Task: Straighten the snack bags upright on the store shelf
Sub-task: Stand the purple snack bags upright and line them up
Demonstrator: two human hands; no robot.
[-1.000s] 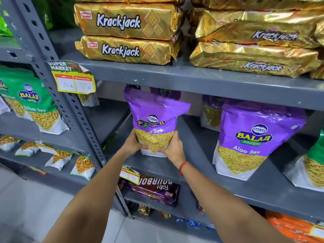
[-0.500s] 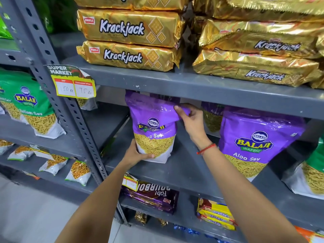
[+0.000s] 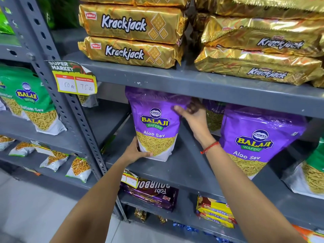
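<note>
Reaching up from the bottom of the view, both bare forearms extend to the grey middle shelf [image 3: 175,171]. Left hand [image 3: 134,152] grasps the lower left corner of a purple Aloo Sev bag [image 3: 155,123], thumb across the white base. Right hand [image 3: 193,116], red thread [image 3: 209,147] at the wrist, pinches the bag's upper right edge, fingers behind the film. Bag stands upright on the shelf, top just beneath the shelf above. A second purple Aloo Sev bag [image 3: 259,137] stands to the right, apart. Farther up, gold Krackjack packs [image 3: 129,51] lie stacked on the upper shelf.
</note>
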